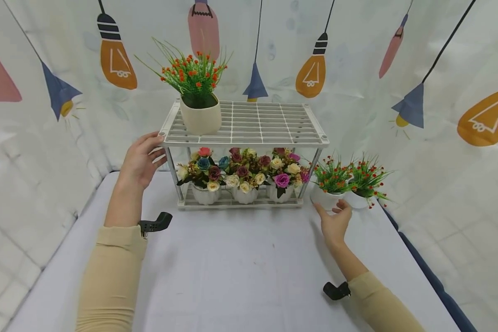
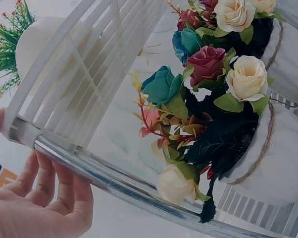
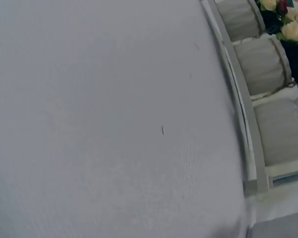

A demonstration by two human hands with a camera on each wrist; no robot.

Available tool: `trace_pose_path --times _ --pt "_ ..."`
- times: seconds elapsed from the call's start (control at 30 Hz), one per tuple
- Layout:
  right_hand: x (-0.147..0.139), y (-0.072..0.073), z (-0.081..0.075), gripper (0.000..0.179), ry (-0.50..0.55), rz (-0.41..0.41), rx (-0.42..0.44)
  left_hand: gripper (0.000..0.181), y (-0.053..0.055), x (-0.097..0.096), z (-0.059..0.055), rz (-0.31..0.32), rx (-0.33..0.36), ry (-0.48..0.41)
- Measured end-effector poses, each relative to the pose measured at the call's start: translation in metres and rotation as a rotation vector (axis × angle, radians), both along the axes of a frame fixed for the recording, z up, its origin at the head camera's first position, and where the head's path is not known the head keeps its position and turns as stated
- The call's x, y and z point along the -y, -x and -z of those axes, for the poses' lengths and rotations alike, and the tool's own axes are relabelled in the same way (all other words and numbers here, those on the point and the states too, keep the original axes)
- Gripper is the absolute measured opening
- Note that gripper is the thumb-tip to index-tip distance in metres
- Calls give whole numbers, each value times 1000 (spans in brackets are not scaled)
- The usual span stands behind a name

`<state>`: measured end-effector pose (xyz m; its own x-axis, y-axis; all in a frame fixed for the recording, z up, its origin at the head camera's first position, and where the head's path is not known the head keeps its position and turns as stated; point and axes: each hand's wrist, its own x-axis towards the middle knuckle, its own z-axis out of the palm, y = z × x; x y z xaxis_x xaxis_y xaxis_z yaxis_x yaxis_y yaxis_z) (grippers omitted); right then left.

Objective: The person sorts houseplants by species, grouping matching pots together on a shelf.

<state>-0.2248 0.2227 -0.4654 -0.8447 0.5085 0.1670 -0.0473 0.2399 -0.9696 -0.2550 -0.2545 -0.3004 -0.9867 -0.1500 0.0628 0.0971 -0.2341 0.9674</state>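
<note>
At the front left corner of a white two-tier rack (image 1: 249, 140), my left hand (image 1: 143, 159) grips the top tier. In the left wrist view its thumb is at the corner and the fingers (image 2: 65, 186) curl beside the metal post (image 2: 119, 186). To the right of the rack, my right hand (image 1: 336, 223) holds a white pot (image 1: 328, 199) of red-flowered grass low down, thumb on its left side. A similar potted plant (image 1: 366, 177) stands just right of it. The right wrist view shows mostly tablecloth.
A cream pot (image 1: 201, 117) with orange-flowered grass stands on the top tier's left. Three white pots of artificial roses (image 1: 206, 196) line the bottom tier. A white cloth (image 1: 232, 267) covers the table, and a printed curtain (image 1: 357, 55) hangs behind.
</note>
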Motion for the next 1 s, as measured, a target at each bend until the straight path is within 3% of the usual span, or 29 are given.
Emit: trace_pose_path --times 0.13,0.43,0.77,1.0 --pt "-10 10 7 86 -15 85 -27 59 -1 -1 -1 -3 4 9" --pt "-17 39 16 104 -12 82 -1 57 0 -2 0 -14 -15 8" --pt "-20 57 29 113 -19 129 5 56 1 -3 1 16 5 -33" --pt "-19 69 32 114 20 120 -41 59 0 -1 0 -10 5 10"
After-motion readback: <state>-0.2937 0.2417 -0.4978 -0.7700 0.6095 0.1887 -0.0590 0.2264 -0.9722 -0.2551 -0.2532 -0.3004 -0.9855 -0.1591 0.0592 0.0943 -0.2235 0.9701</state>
